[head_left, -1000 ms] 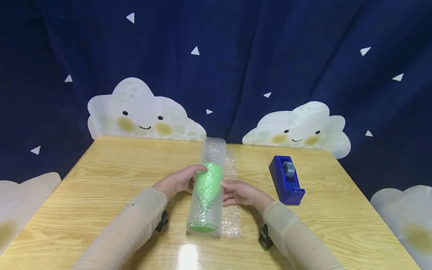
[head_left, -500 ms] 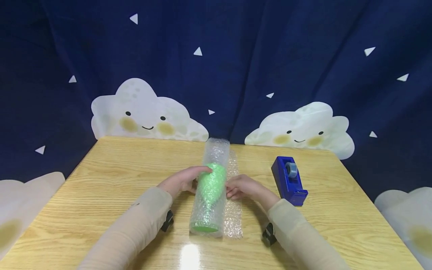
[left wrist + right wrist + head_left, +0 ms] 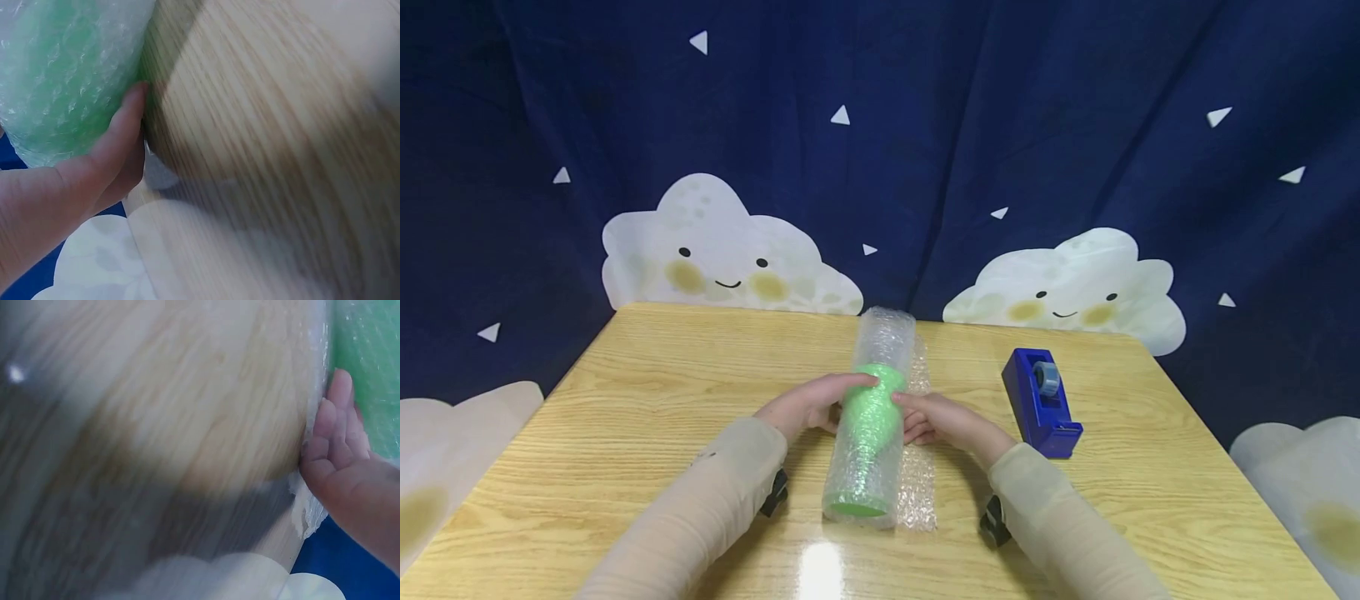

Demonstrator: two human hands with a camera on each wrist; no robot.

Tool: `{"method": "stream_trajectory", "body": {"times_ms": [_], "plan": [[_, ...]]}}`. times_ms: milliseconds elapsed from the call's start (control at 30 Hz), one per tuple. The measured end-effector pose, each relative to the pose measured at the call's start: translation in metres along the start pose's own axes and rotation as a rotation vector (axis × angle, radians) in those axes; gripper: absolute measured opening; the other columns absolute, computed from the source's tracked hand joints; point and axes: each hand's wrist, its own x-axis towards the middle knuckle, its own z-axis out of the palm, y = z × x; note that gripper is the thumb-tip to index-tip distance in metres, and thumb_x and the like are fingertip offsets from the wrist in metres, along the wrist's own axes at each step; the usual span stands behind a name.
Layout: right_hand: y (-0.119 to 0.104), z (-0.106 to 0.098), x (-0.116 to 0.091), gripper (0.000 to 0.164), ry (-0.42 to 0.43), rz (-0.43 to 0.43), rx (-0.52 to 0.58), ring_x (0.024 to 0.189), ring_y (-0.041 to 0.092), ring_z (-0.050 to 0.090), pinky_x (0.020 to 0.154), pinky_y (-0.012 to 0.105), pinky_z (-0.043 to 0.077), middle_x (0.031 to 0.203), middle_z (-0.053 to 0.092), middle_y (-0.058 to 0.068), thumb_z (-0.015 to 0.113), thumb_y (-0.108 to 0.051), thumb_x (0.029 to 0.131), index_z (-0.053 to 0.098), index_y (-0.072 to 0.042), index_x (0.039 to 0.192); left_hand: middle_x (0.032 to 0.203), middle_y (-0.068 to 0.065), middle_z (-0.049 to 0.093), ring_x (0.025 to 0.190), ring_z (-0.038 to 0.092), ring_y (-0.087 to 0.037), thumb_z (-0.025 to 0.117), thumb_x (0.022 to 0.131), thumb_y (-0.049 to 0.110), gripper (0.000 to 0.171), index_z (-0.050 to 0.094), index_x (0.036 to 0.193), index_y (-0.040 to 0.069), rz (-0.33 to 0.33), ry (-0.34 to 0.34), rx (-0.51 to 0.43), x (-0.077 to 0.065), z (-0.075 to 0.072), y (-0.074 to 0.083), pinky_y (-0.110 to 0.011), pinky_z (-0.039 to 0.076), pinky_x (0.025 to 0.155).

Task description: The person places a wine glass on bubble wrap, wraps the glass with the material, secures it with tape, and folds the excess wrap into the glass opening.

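Note:
A green goblet-shaped object (image 3: 871, 421) lies inside a roll of bubble wrap (image 3: 885, 337) in the middle of the table. Its narrow part and round foot point toward me. The left hand (image 3: 812, 404) grips the roll from the left, thumb across its top. From the right, the right hand (image 3: 943, 423) holds it, thumb on the upper side and fingers curled low against its side. A flat strip of bubble wrap (image 3: 917, 492) sticks out on the right beneath that hand. In the right wrist view, the fingers (image 3: 340, 425) bend beside the wrap's edge; their tips are partly hidden.
A blue tape dispenser (image 3: 1042, 408) with a roll of clear tape (image 3: 1046, 378) stands right of the right hand. The wooden table (image 3: 700, 358) ends at the back against a dark blue curtain (image 3: 917, 125) printed with clouds and triangles.
The roll has turned slightly to the right over the flat strip. The right hand's fingers curled in at its side, and its thumb has moved onto the top of the roll.

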Motion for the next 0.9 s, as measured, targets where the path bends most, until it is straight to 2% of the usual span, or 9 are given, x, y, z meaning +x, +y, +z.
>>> {"method": "stream_trajectory", "body": {"times_ms": [200,333,433,633,800,900], "plan": [[-0.005,0.004,-0.004,0.05,-0.049,-0.012,-0.031,0.073,0.01,0.063,0.072,0.024,0.05,0.077,0.065,-0.001,0.043,-0.049,0.093,0.056,-0.002,0.107,0.11,-0.014,0.058,0.097,0.057,-0.025,0.054,0.088,0.045,0.059,0.048,0.127,0.001,-0.001,-0.003,0.017,0.001,0.001,-0.002,-0.04,0.054,0.078],[-0.01,0.007,-0.005,0.051,-0.069,-0.004,-0.074,0.072,0.01,0.062,0.072,0.024,0.049,0.073,0.065,-0.003,0.042,-0.052,0.093,0.058,-0.005,0.105,0.113,-0.014,0.058,0.1,0.057,-0.026,0.054,0.088,0.045,0.058,0.047,0.129,0.004,-0.012,-0.009,0.027,0.0,0.0,0.0,-0.041,0.053,0.08],[-0.011,0.006,-0.003,0.051,-0.081,0.015,-0.066,0.074,0.011,0.062,0.076,0.025,0.049,0.073,0.066,-0.003,0.041,-0.051,0.093,0.059,-0.005,0.106,0.119,-0.016,0.055,0.106,0.056,-0.029,0.055,0.087,0.045,0.061,0.044,0.132,0.004,-0.019,-0.015,0.038,0.0,-0.003,0.002,-0.046,0.051,0.085],[-0.009,0.003,0.0,0.044,-0.108,0.047,0.007,0.076,0.01,0.061,0.079,0.025,0.048,0.074,0.066,-0.005,0.041,-0.046,0.095,0.057,-0.006,0.106,0.126,-0.02,0.048,0.113,0.052,-0.033,0.05,0.088,0.051,0.072,0.033,0.139,0.004,-0.006,-0.015,0.018,-0.001,-0.006,0.003,-0.051,0.048,0.091],[-0.01,0.005,0.0,0.044,-0.121,0.044,0.08,0.08,0.012,0.06,0.087,0.029,0.049,0.082,0.065,-0.003,0.044,-0.043,0.095,0.053,-0.003,0.113,0.125,-0.02,0.049,0.112,0.051,-0.032,0.049,0.088,0.049,0.07,0.034,0.137,0.002,-0.01,-0.01,0.024,-0.001,-0.006,0.003,-0.049,0.048,0.091],[-0.009,0.005,0.0,0.043,-0.153,0.031,0.138,0.083,0.013,0.06,0.092,0.033,0.049,0.087,0.063,-0.001,0.045,-0.041,0.096,0.05,-0.003,0.115,0.131,-0.021,0.046,0.117,0.049,-0.035,0.051,0.087,0.049,0.071,0.034,0.139,0.002,-0.004,-0.007,0.043,-0.001,-0.007,0.003,-0.054,0.045,0.094]]}}
